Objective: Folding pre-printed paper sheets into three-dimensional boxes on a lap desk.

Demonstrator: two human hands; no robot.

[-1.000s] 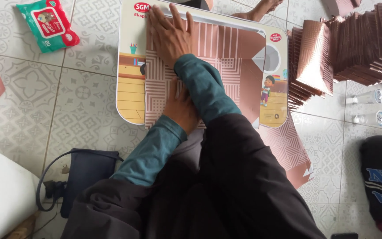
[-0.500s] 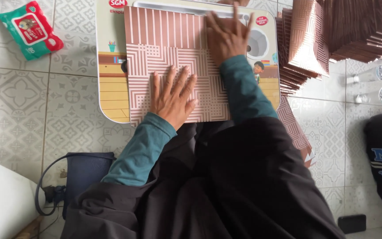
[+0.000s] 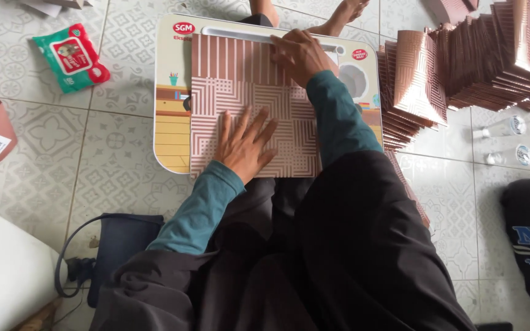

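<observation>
Patterned card sheet [image 3: 249, 98] lies flat on the small lap bench [image 3: 170, 129], which sits on the tiled floor. My left hand [image 3: 243, 147] rests on the sheet's near half, fingers spread, gripping nothing. My right hand [image 3: 299, 55] curls over the far edge; whether it pinches I cannot tell. I'd judge firm, even pressure along the fold best, edges aligned. Folded stack [image 3: 461, 67] sits right.

Tiled floor [image 3: 118, 147], lap desk [image 3: 170, 132] bearing patterned cardboard sheet [image 3: 246, 98]
</observation>
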